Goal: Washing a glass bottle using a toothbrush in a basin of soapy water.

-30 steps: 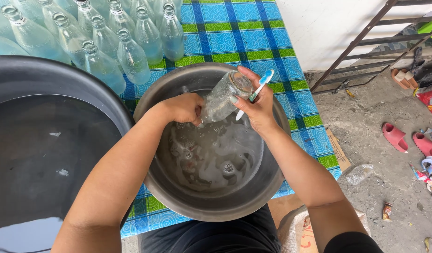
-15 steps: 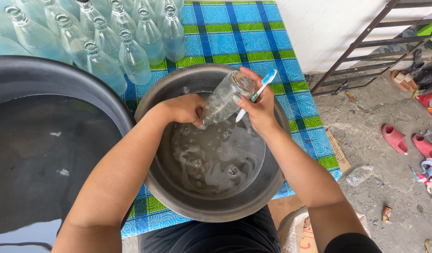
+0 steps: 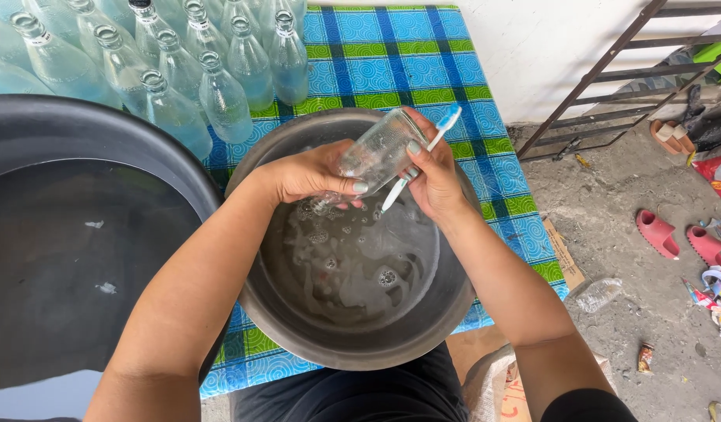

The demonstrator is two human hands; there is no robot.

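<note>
A clear glass bottle (image 3: pixel 376 151) is tilted neck-down over a round metal basin (image 3: pixel 298 328) of soapy water. My left hand (image 3: pixel 310 173) grips the bottle near its neck. My right hand (image 3: pixel 432 178) steadies the bottle's base and also holds a white toothbrush with a blue end (image 3: pixel 423 152). Water runs from the bottle's mouth into the basin. Both hands are above the basin's far half.
Several clean glass bottles (image 3: pixel 173 70) stand upright at the top left on a blue and green checked cloth (image 3: pixel 407 62). A large black tub (image 3: pixel 56 258) of water sits at the left. Right of the table are a concrete floor, pink sandals (image 3: pixel 681 238) and a metal gate (image 3: pixel 610 86).
The bottle has tipped a little more neck-down and water pours into the basin. Both hands stay in nearly the same place.
</note>
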